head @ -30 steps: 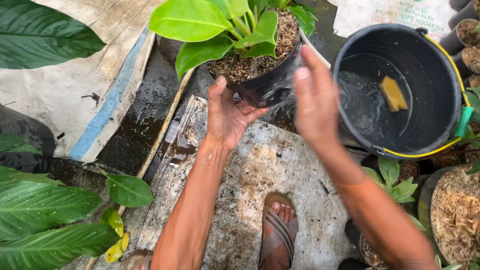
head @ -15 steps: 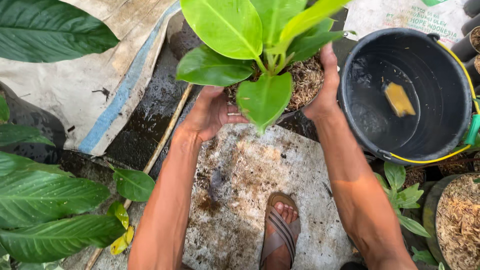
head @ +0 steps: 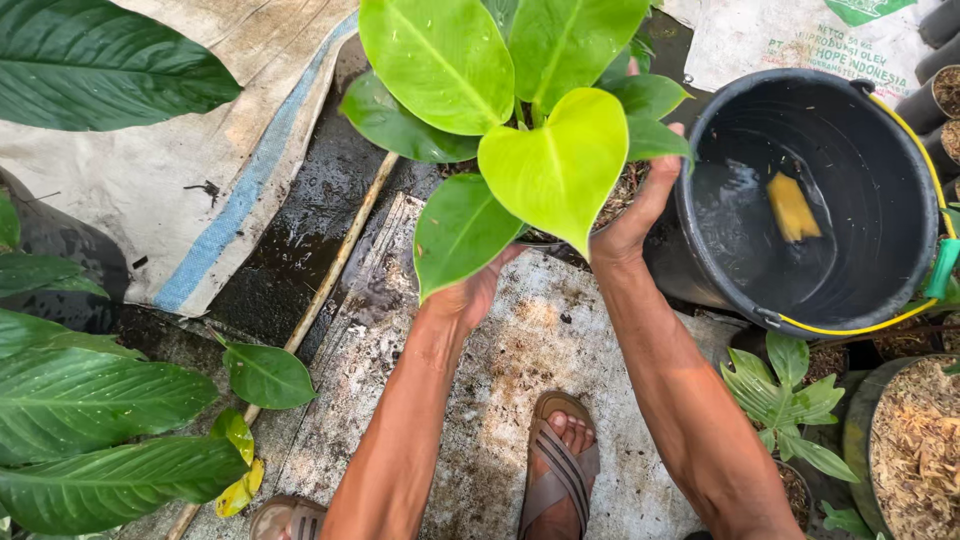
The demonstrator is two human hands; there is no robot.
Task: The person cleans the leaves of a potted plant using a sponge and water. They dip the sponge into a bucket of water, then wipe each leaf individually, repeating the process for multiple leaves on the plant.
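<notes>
Bare forearms, brown strapped sandals (head: 562,470)

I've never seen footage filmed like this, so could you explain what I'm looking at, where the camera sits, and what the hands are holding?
There is no machine here: a person wears a camera on the head, looking down at their own arms. The left hand and right hand hold a potted plant with broad yellow-green leaves from both sides; its pot is mostly hidden by the leaves. Below lies a wet, stained grey slab, with the person's foot in a brown sandal on it. To the right stands a black plastic bucket with a yellow handle, holding water and a floating yellow piece.
</notes>
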